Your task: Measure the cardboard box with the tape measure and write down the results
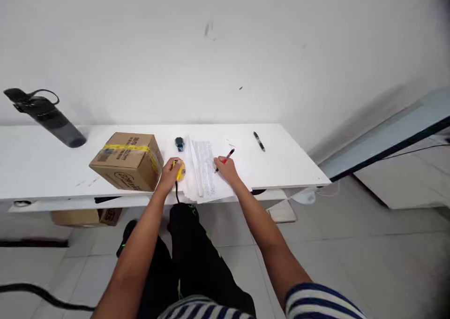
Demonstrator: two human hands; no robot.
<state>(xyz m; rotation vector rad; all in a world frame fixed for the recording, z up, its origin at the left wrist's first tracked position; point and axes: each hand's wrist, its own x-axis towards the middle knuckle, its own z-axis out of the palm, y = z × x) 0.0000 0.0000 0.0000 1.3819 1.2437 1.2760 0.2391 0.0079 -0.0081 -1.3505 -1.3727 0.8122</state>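
Observation:
My left hand (170, 174) is closed on a yellow tape measure (181, 170), which rests by the left edge of the papers; a black strap hangs from it over the table's front edge. In my right hand (226, 168) is a red and black pen (229, 153), its tip down on the paper. The open notebook (205, 169) under that hand has a page covered with handwriting. Just behind the tape measure lies a dark wristwatch (179, 143). To the left of my left hand sits a brown cardboard box (128, 162) with yellow tape.
A dark water bottle (52, 119) stands at the left of the white table (281, 162), near the wall. A black pen (259, 141) lies at the right. Under the table are another cardboard box (84, 217) and a shelf.

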